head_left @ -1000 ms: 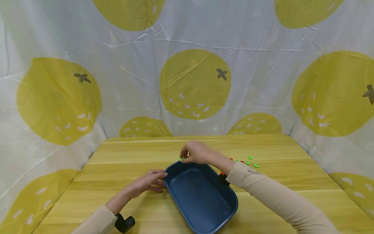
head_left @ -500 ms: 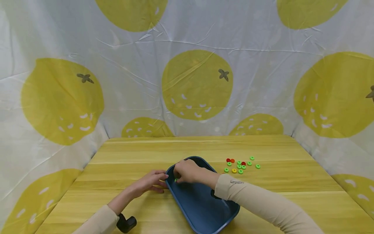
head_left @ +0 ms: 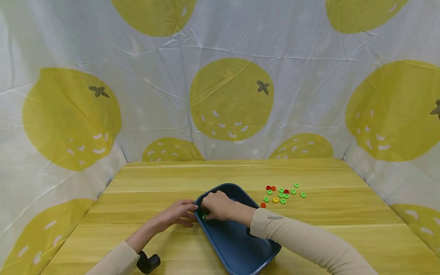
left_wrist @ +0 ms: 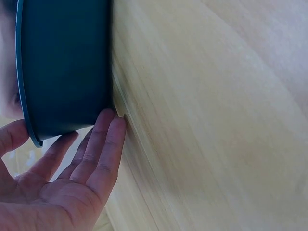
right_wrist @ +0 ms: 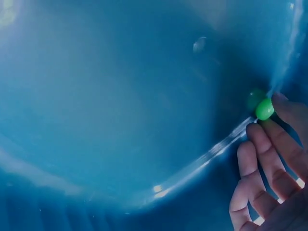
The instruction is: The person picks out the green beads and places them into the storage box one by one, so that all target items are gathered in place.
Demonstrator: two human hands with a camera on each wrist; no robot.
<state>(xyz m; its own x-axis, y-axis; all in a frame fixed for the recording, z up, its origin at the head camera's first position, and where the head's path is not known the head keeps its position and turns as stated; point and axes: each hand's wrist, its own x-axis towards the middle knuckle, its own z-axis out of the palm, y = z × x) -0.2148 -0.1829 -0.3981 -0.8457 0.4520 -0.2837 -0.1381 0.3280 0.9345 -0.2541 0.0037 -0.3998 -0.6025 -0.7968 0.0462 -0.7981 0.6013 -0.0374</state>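
A deep blue rectangular pan point(head_left: 237, 248) stands on the table, with rounded corners. Inside its far left corner, my right hand point(head_left: 220, 206) pinches a small green ring-shaped bead point(right_wrist: 265, 109) between thumb and forefinger, down by the pan's floor. The other fingers of that hand are bent, holding nothing. My left hand point(left_wrist: 67, 187) is at the same corner from outside: its thumb touches the rim, and its fairly straight fingers rest against the outer wall. My right forearm covers part of the pan's interior in the head view.
Several loose ring beads lie right of the pan: green ones point(head_left: 281, 195), red ones point(head_left: 286, 191), orange ones point(head_left: 263, 205) and a yellow bead point(head_left: 275, 200). A lemon-print cloth point(head_left: 230, 99) hangs behind the wooden table point(head_left: 343, 214). A black device point(head_left: 148, 262) sits at my left wrist.
My right hand has come down from the pan's far rim into its left corner, carrying the green bead. The loose beads on the right have come into fuller view. The left hand stays put.
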